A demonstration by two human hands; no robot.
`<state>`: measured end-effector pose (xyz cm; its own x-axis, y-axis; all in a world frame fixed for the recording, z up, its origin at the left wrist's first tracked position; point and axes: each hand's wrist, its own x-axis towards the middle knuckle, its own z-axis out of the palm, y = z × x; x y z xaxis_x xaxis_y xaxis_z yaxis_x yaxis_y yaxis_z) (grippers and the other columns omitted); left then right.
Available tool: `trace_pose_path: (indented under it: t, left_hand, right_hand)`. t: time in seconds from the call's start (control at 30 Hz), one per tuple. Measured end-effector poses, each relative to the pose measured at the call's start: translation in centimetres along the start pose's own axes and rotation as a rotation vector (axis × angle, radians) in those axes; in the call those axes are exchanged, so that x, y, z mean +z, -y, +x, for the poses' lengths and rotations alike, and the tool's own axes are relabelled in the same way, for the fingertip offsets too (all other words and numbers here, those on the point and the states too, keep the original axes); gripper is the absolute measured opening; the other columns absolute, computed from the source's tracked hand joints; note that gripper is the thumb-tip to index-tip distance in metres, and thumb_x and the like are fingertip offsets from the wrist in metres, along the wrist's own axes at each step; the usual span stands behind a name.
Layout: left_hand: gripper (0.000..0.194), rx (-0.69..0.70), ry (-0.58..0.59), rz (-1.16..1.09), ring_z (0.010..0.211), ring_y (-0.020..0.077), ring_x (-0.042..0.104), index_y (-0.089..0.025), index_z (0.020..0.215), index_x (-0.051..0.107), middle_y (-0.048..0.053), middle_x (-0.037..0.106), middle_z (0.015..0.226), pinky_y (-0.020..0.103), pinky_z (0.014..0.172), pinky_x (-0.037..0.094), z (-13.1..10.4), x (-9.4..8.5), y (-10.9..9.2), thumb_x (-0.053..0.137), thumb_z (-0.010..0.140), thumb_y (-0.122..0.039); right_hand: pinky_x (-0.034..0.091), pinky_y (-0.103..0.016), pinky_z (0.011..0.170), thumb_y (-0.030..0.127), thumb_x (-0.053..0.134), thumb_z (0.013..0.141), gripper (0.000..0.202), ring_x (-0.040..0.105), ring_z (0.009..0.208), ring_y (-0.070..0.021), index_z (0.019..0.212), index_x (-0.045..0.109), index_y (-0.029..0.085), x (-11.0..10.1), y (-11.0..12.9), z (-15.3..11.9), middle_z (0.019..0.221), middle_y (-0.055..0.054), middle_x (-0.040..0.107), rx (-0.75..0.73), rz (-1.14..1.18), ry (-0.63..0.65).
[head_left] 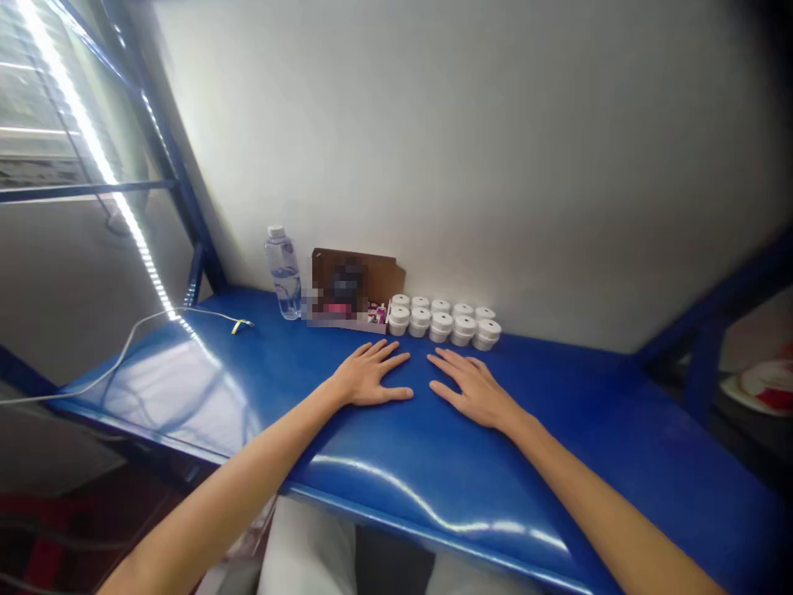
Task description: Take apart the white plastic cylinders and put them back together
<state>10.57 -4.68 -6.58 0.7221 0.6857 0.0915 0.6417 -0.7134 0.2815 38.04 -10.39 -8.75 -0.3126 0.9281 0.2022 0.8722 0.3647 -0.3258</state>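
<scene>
Blue counter (557, 405), glossy, streaked with reflected light; pale wall (464, 149) behind, blue frame (181, 190) at both ends. Left hand (364, 378) and right hand (477, 388) palm down, fingers spread. White containers (440, 326) stand in two rows just beyond, beside an open carton (384, 277).

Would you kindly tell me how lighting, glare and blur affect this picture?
In the head view, the LED strip is overexposed; bright reflections streak the blue tabletop at left and near its front edge; coarse pixel blocks hide part of the cardboard box; the upper right corner falls dark; the left hand and right hand look fairly clear.
</scene>
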Motion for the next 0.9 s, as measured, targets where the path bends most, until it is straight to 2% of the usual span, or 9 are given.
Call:
trace_pose_path:
  t: [0.2, 0.33, 0.43, 0.57, 0.63, 0.7, 0.8, 0.9]
  left_hand:
    - [0.086, 0.009, -0.015, -0.012, 0.158, 0.0354, 0.024, -0.036, 0.158, 0.039, 0.006, 0.029, 0.169, 0.056, 0.127, 0.017, -0.1, 0.0, 0.0, 0.048, 0.086, -0.082]
    - [0.088, 0.008, -0.022, -0.008, 0.156, 0.0357, 0.027, -0.036, 0.157, 0.041, 0.007, 0.032, 0.168, 0.056, 0.126, 0.019, -0.2, -0.3, 0.0, 0.048, 0.085, -0.084]
    - [0.083, 0.033, -0.049, 0.022, 0.150, 0.0369, 0.039, -0.035, 0.152, 0.049, 0.008, 0.044, 0.163, 0.055, 0.122, 0.027, 0.6, -1.0, 0.1, 0.053, 0.083, -0.082]
    - [0.051, 0.062, -0.099, 0.026, 0.119, 0.0296, 0.064, -0.025, 0.125, 0.071, 0.010, 0.070, 0.130, 0.044, 0.106, 0.046, 2.4, -1.9, 0.8, 0.056, 0.092, -0.061]
    - [0.039, 0.042, -0.147, -0.008, 0.106, 0.0260, 0.068, -0.021, 0.111, 0.075, 0.010, 0.074, 0.113, 0.038, 0.098, 0.051, 3.0, -1.9, 1.2, 0.056, 0.094, -0.051]
    - [0.033, 0.022, -0.209, -0.042, 0.103, 0.0247, 0.068, -0.020, 0.105, 0.075, 0.009, 0.075, 0.108, 0.036, 0.096, 0.052, 3.2, -1.6, 1.6, 0.057, 0.094, -0.045]
    - [0.027, 0.029, -0.238, -0.082, 0.104, 0.0243, 0.068, -0.020, 0.102, 0.075, 0.008, 0.075, 0.108, 0.035, 0.096, 0.051, 2.8, -1.2, 1.8, 0.059, 0.092, -0.040]
    - [0.024, 0.034, -0.230, -0.114, 0.102, 0.0240, 0.069, -0.020, 0.099, 0.075, 0.008, 0.076, 0.106, 0.034, 0.096, 0.051, 2.5, -1.2, 1.9, 0.059, 0.092, -0.036]
  right_hand:
    - [0.025, -0.061, 0.123, 0.066, 0.044, 0.099, 0.065, 0.034, 0.154, -0.0327, 0.155, 0.047, 0.034, -0.2, -0.1, 0.1, 0.165, -0.008, 0.039, 0.016, 0.016, 0.015]
    - [0.031, -0.057, 0.122, 0.063, 0.048, 0.099, 0.064, 0.040, 0.150, -0.0324, 0.150, 0.053, 0.027, 0.1, -0.8, 0.4, 0.162, -0.012, 0.045, 0.028, 0.062, -0.055]
    - [0.038, -0.055, 0.119, 0.056, 0.052, 0.098, 0.055, 0.050, 0.142, -0.0326, 0.141, 0.061, 0.024, -0.1, -1.8, 0.8, 0.154, -0.013, 0.054, 0.021, 0.099, -0.176]
    - [0.043, -0.051, 0.116, 0.043, 0.054, 0.096, 0.040, 0.059, 0.133, -0.0311, 0.129, 0.067, 0.023, -1.0, -3.7, 1.1, 0.140, -0.013, 0.064, 0.019, 0.086, -0.467]
    - [0.044, -0.052, 0.115, 0.039, 0.055, 0.094, 0.040, 0.057, 0.134, -0.0326, 0.129, 0.066, 0.022, -1.4, -4.6, 1.1, 0.143, -0.015, 0.060, 0.052, 0.025, -0.596]
    - [0.043, -0.056, 0.113, 0.038, 0.057, 0.092, 0.046, 0.051, 0.139, -0.0370, 0.134, 0.063, 0.021, -1.6, -5.4, 1.0, 0.151, -0.018, 0.051, 0.124, -0.064, -0.644]
    - [0.044, -0.063, 0.110, 0.039, 0.060, 0.089, 0.059, 0.043, 0.144, -0.0427, 0.144, 0.054, 0.020, -1.5, -6.5, 0.9, 0.160, -0.020, 0.038, 0.252, -0.166, -0.605]
    - [0.044, -0.063, 0.108, 0.041, 0.060, 0.088, 0.064, 0.041, 0.145, -0.0432, 0.149, 0.049, 0.021, -1.1, -7.3, 0.8, 0.163, -0.019, 0.034, 0.313, -0.194, -0.544]
